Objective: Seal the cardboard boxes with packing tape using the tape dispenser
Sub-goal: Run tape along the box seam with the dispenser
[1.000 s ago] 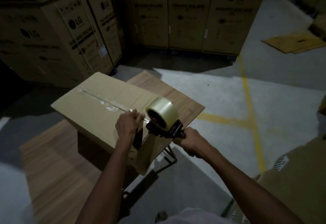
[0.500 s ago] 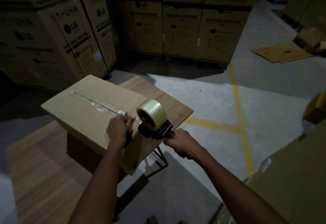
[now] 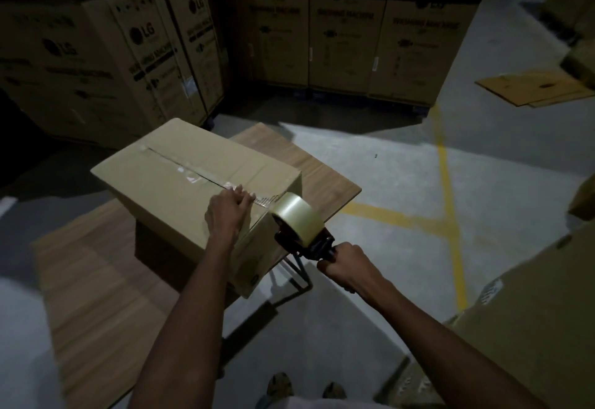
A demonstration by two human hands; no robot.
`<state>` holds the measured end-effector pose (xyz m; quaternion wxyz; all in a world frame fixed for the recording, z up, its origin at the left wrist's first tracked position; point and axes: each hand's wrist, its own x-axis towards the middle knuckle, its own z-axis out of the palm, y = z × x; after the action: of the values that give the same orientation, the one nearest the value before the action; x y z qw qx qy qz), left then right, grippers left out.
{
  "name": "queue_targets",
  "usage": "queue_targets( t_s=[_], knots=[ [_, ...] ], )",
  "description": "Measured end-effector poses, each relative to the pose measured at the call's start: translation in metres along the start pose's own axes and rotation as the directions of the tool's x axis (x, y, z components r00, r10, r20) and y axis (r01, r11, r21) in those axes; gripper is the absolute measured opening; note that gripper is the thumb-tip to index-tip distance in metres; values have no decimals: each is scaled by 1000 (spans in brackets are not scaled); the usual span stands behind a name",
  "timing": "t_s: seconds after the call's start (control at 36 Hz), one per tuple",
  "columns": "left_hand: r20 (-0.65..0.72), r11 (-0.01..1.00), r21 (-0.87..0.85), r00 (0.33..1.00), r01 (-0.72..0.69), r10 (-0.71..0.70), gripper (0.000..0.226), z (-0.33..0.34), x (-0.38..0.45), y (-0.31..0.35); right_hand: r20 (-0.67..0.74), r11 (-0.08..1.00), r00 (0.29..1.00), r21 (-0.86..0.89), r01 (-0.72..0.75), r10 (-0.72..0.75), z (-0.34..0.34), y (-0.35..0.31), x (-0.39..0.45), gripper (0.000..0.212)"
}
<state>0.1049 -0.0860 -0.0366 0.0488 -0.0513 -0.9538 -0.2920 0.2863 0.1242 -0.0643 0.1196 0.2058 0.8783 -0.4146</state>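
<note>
**Tape dispenser at the near edge of the box, one hand pressing the strip**

In the centre of the frame I see a cardboard box sitting on a wooden table. A strip of clear tape runs along the seam of its top flaps, from the far upper-left end toward the near right edge.

My left hand lies on the box top near that edge, palm down, its fingers pressed onto the tape just above the corner. It grips nothing; it only presses.

My right hand is lower and to the right of the box, curled tightly round the dark handle of the tape dispenser. The dispenser sits just up and left of that fist, between the two hands. Its pale roll is beside the near right edge of the box, and a short stretch of tape leads from it up to the left fingers. Whether the dispenser's blade end touches the cardboard I cannot tell; the roll hides it.

Tall printed cartons fill the upper part of the frame. Flattened cardboard lies on the grey floor at upper right, by a yellow floor line. Another carton fills the lower right corner.
</note>
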Motion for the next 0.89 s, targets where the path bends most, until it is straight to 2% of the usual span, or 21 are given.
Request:
queue_targets(
  t_s=[0.19,0.28,0.33,0.42,0.5,0.61,0.69,0.75,0.81,0.89],
  knots=[
    [31,1000,-10,1000,-3,4,48,7,11,-12,-12,998,1000,-55,-21,20,25,-11,20,25],
    [64,999,36,998,-23,20,51,10,15,-17,-17,998,1000,-54,-27,27,33,-14,28,24],
    [97,987,128,992,-98,86,50,10,19,-23,-16,998,999,-53,-32,32,37,-15,32,24],
    [230,900,289,936,-326,266,52,6,28,-39,-23,997,999,-68,-42,40,39,-15,34,24],
    [237,843,305,892,-444,385,48,7,28,-49,-30,994,999,-95,-46,43,36,-19,37,27],
    [234,836,358,906,-417,352,48,7,24,-42,-54,986,998,-160,-52,44,24,-26,40,27],
    [233,883,304,926,-358,296,48,5,16,-39,-131,952,991,-301,-54,15,23,-24,40,25],
    [214,908,281,942,-312,258,49,6,11,-38,-157,942,988,-331,-60,8,27,-23,39,25],
    [206,923,265,951,-280,229,49,7,10,-37,-126,957,991,-282,-67,32,27,-21,39,23],
    [181,947,208,961,-244,207,49,8,7,-37,-10,994,998,-85,-64,63,26,-18,37,20]
  ],
)
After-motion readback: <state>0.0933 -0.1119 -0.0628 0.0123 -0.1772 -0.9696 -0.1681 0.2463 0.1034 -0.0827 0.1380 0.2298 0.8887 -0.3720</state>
